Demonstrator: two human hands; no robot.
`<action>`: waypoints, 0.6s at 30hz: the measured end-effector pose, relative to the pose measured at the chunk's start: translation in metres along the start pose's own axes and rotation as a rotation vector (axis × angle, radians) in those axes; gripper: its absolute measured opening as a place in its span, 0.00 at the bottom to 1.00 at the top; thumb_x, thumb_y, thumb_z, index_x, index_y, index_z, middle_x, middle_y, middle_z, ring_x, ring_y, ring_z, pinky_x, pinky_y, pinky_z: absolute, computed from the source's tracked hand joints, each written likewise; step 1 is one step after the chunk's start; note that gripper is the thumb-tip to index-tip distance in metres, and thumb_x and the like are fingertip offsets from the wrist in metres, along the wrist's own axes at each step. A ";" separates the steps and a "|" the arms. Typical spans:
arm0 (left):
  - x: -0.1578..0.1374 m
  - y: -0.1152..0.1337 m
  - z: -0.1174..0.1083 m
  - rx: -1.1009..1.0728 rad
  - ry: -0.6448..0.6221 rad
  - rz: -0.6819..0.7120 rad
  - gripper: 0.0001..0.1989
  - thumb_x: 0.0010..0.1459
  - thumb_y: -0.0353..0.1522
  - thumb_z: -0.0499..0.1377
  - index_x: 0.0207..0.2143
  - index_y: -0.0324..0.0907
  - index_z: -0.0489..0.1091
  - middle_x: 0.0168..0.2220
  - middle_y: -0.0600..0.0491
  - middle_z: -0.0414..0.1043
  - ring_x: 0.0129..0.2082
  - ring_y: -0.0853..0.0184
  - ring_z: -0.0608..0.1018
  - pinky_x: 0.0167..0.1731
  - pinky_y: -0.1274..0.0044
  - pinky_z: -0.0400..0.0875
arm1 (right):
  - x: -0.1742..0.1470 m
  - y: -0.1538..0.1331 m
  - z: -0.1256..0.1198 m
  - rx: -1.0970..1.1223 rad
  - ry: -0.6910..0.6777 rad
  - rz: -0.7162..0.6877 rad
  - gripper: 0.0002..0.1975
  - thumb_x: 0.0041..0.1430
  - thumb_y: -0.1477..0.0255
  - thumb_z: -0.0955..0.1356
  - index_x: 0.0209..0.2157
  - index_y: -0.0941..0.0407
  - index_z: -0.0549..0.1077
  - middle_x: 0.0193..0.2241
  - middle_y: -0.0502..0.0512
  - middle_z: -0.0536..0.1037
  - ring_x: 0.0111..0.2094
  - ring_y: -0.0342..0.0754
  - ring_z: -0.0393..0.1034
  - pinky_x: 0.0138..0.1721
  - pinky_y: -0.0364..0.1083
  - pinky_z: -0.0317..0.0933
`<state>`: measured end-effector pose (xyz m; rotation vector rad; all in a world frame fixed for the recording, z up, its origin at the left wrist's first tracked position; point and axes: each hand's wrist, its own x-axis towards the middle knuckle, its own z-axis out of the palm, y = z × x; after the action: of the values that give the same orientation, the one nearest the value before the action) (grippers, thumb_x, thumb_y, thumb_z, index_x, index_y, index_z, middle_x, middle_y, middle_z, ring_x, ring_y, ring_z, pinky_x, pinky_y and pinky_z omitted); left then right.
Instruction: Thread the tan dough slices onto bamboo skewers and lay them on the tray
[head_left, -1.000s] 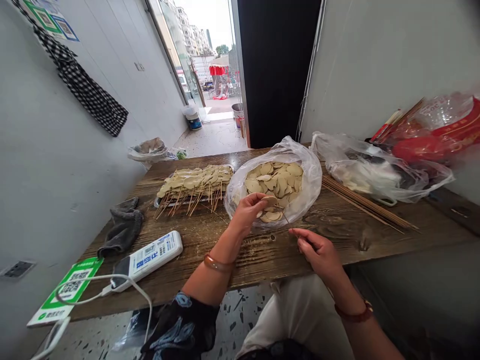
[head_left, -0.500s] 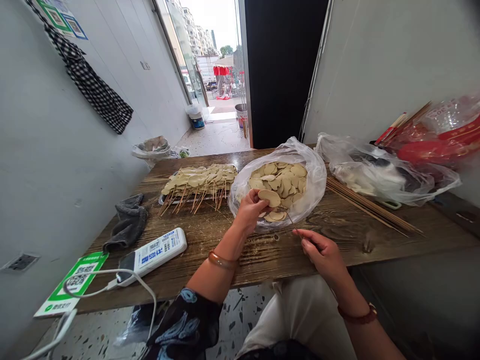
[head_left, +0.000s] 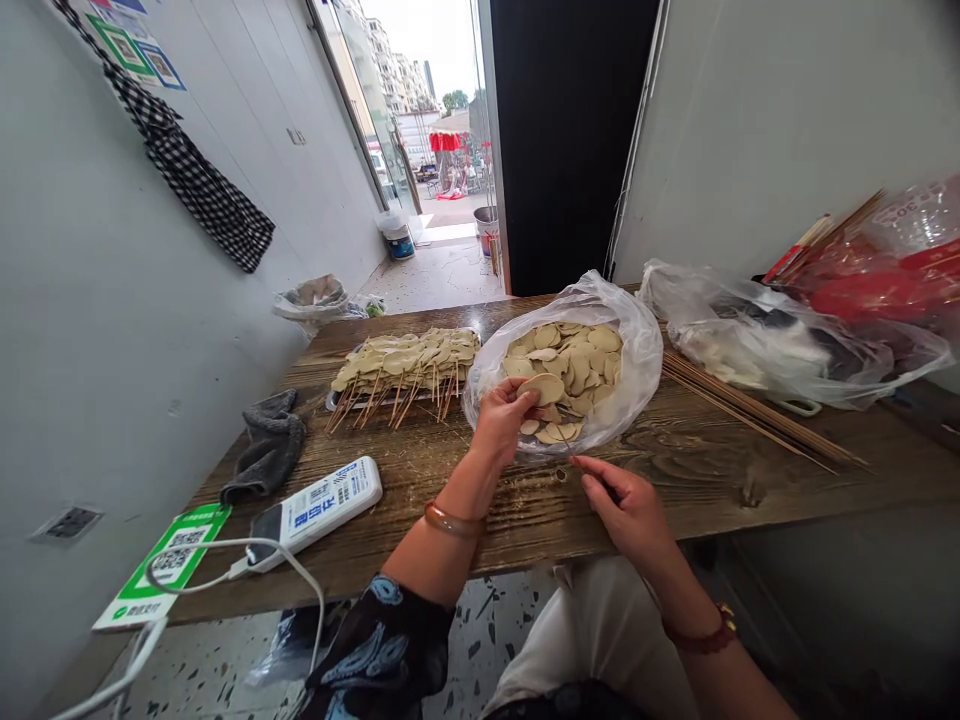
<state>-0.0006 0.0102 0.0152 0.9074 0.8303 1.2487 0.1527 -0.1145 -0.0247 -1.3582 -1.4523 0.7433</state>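
Note:
My left hand (head_left: 501, 420) pinches a pale, round, thin slice (head_left: 543, 388) over the near rim of a clear plastic bag (head_left: 637, 340). The bag lies open, and many similar slices (head_left: 581, 355) fill it. Between the fingers of my right hand (head_left: 622, 500) is a thin wooden skewer (head_left: 568, 447), its upper end pointing up toward the slice. Whether the tip touches the slice I cannot tell. To the left of the bag, a tray (head_left: 330, 402) bears a pile of skewered slices (head_left: 409, 358), their sticks jutting toward me.
Loose bamboo skewers (head_left: 757, 415) lie right of the bag, beside a crumpled plastic bag (head_left: 787, 345). On the left are a dark grey cloth (head_left: 266, 445), a white power bank (head_left: 322, 510) with a cable (head_left: 300, 570), and a green QR card (head_left: 165, 565). The wooden table (head_left: 480, 535) has a near edge.
My right hand has moved a little left, bringing the skewer closer to my left hand. The whole view has shifted slightly. My left hand keeps its hold on the slice.

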 end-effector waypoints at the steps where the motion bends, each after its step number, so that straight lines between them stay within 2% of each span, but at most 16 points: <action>1: 0.000 0.001 0.000 -0.016 -0.002 -0.008 0.20 0.35 0.33 0.71 0.31 0.36 0.69 0.28 0.55 0.74 0.24 0.73 0.74 0.25 0.79 0.71 | 0.000 0.000 0.000 -0.003 0.005 -0.001 0.17 0.59 0.66 0.63 0.44 0.58 0.79 0.29 0.55 0.80 0.32 0.50 0.75 0.37 0.48 0.68; 6: 0.000 0.002 0.000 -0.033 -0.002 -0.008 0.21 0.35 0.30 0.70 0.34 0.37 0.69 0.31 0.53 0.75 0.29 0.69 0.77 0.31 0.75 0.74 | 0.000 0.003 -0.004 0.011 -0.009 0.019 0.18 0.60 0.66 0.63 0.45 0.58 0.78 0.25 0.54 0.78 0.31 0.49 0.74 0.33 0.46 0.68; 10: -0.001 0.001 0.000 0.005 -0.016 0.012 0.20 0.37 0.29 0.69 0.35 0.37 0.69 0.31 0.53 0.75 0.30 0.70 0.76 0.34 0.75 0.74 | 0.000 0.004 -0.006 -0.001 -0.033 0.005 0.18 0.60 0.66 0.63 0.45 0.58 0.78 0.26 0.54 0.78 0.31 0.49 0.74 0.32 0.45 0.67; 18: -0.001 -0.001 0.002 0.078 -0.001 0.060 0.17 0.37 0.29 0.68 0.32 0.38 0.68 0.32 0.55 0.72 0.32 0.69 0.75 0.34 0.74 0.75 | 0.001 0.005 -0.003 -0.035 -0.007 -0.015 0.18 0.60 0.67 0.63 0.45 0.59 0.79 0.28 0.55 0.80 0.32 0.49 0.75 0.35 0.46 0.68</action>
<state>0.0017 0.0085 0.0154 1.0020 0.8608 1.2752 0.1577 -0.1135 -0.0276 -1.3710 -1.4864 0.7164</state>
